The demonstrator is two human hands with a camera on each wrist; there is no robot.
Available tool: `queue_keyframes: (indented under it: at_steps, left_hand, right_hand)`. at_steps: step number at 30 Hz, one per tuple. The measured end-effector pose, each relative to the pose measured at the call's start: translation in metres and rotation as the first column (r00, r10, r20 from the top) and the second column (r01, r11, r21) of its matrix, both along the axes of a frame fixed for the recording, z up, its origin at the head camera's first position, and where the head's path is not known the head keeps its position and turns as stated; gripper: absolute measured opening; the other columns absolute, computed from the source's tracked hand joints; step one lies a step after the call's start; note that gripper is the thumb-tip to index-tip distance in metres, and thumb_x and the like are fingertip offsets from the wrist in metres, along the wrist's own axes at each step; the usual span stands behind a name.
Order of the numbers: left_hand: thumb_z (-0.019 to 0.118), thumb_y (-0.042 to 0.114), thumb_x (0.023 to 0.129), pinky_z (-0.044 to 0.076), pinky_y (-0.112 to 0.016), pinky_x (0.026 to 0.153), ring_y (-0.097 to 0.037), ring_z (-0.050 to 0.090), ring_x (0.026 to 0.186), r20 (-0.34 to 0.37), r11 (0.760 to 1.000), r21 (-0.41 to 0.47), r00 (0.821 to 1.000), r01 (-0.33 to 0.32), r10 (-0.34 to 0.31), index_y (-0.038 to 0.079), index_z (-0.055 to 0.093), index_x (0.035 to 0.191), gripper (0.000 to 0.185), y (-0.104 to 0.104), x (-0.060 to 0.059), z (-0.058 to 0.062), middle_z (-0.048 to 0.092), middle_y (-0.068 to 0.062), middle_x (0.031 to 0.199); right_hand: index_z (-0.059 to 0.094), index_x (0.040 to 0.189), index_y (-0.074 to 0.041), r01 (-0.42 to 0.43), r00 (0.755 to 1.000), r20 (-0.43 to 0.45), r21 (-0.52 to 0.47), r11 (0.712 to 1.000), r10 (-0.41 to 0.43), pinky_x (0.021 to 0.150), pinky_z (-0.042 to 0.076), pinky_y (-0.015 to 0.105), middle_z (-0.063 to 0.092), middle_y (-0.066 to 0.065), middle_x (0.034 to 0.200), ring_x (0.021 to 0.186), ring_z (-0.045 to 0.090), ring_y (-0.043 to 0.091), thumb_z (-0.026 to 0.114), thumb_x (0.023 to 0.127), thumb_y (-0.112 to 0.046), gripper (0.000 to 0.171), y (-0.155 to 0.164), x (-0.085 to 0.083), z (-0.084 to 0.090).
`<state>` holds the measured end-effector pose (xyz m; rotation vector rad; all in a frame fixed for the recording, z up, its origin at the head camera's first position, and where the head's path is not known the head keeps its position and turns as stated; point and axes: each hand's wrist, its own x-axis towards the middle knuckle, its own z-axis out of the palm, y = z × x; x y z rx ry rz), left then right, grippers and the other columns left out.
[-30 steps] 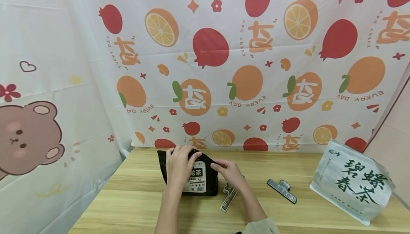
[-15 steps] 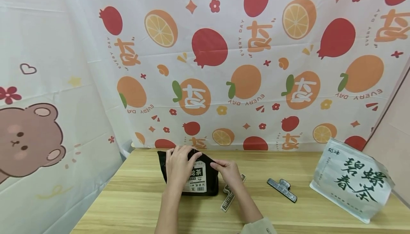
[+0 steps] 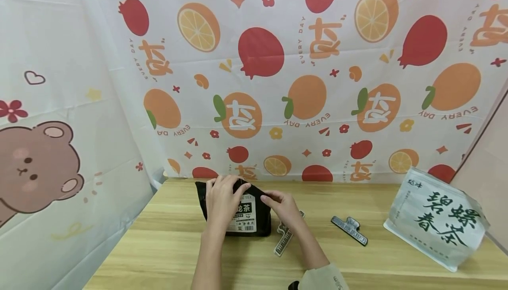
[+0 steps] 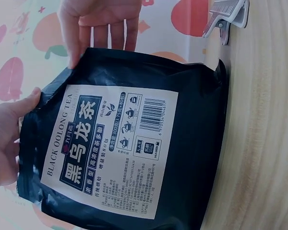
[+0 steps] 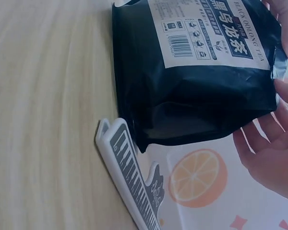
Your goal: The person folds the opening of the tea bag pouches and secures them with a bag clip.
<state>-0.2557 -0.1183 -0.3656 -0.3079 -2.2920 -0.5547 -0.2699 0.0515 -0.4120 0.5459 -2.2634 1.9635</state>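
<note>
A black bag of black oolong tea (image 4: 120,191) with a pale printed label (image 3: 248,215) stands on the table at centre left in the head view. My left hand (image 3: 224,199) grips its folded top edge, thumb in front and fingers over the far side. At the bag's upper right corner, my right hand (image 3: 283,208) pinches the edge between thumb and fingers. In the right wrist view, the fingers of my right hand (image 5: 273,153) lie behind the bag. A white clip with a piano-key pattern (image 5: 132,177) lies by the bag's lower corner, partly behind my right forearm in the head view.
A dark-edged clip (image 3: 350,229) lies to the right on the wooden table (image 3: 158,246). Beyond it, a pale green tea bag (image 3: 436,219) with large dark characters stands at the table's right side. A fruit-print curtain (image 3: 274,105) hangs behind the table.
The head view has tilted slightly down, so the whole scene sits a little higher. Both hands keep their hold on the tea bag's top edge in nearly the same places.
</note>
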Motion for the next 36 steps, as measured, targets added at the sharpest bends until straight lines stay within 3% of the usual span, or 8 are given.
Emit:
queue_keyframes:
  at_steps: [6,13,23,32,36]
  left_hand:
    - [0.071,0.032,0.079,0.033,-0.045,0.09,-0.025,0.056,0.092,-0.009,1.0,0.006,1.0,0.009,-0.009,0.01,0.07,0.088,0.023,0.0,0.0,0.0,0.067,-0.005,0.089]
    - [0.071,0.032,0.079,0.033,-0.044,0.089,-0.024,0.056,0.091,-0.023,1.0,0.014,1.0,0.008,-0.008,0.011,0.071,0.088,0.022,0.001,0.0,-0.001,0.067,-0.004,0.088]
    - [0.072,0.03,0.078,0.034,-0.044,0.088,-0.023,0.057,0.089,-0.056,1.0,0.011,0.998,0.007,-0.006,0.012,0.071,0.087,0.02,0.002,-0.001,-0.003,0.067,-0.002,0.085]
    - [0.071,0.031,0.079,0.033,-0.045,0.088,-0.024,0.057,0.09,-0.042,1.0,0.005,0.999,0.017,-0.017,0.012,0.071,0.087,0.02,0.003,-0.001,-0.001,0.067,-0.003,0.087]
    - [0.071,0.031,0.079,0.033,-0.044,0.088,-0.024,0.056,0.091,-0.038,1.0,0.007,0.999,0.029,-0.028,0.013,0.071,0.086,0.02,0.003,0.0,0.0,0.067,-0.003,0.089]
  right_hand:
    - [0.064,0.112,-0.002,0.001,0.999,-0.033,0.004,1.0,-0.001,0.084,0.046,0.036,0.065,0.01,0.105,0.098,0.059,0.019,0.058,0.092,-0.026,0.032,-0.002,-0.009,-0.01]
    - [0.064,0.104,0.009,0.044,0.996,-0.074,0.003,0.999,-0.043,0.077,0.048,0.036,0.065,0.018,0.096,0.09,0.06,0.03,0.056,0.092,-0.009,0.023,-0.008,0.014,0.016]
    - [0.066,0.095,0.011,0.129,0.987,-0.093,-0.027,0.991,-0.131,0.072,0.049,0.035,0.066,0.02,0.087,0.081,0.062,0.026,0.059,0.088,-0.003,0.017,-0.014,0.016,0.016]
    - [0.062,0.106,0.01,0.072,0.992,-0.101,-0.074,0.995,-0.079,0.079,0.048,0.037,0.063,0.021,0.101,0.094,0.059,0.03,0.053,0.091,0.001,0.02,-0.017,0.02,0.024]
    - [0.062,0.109,0.007,0.073,0.989,-0.119,-0.078,0.994,-0.082,0.082,0.046,0.031,0.062,0.018,0.105,0.1,0.056,0.028,0.054,0.092,-0.001,0.021,-0.021,0.022,0.025]
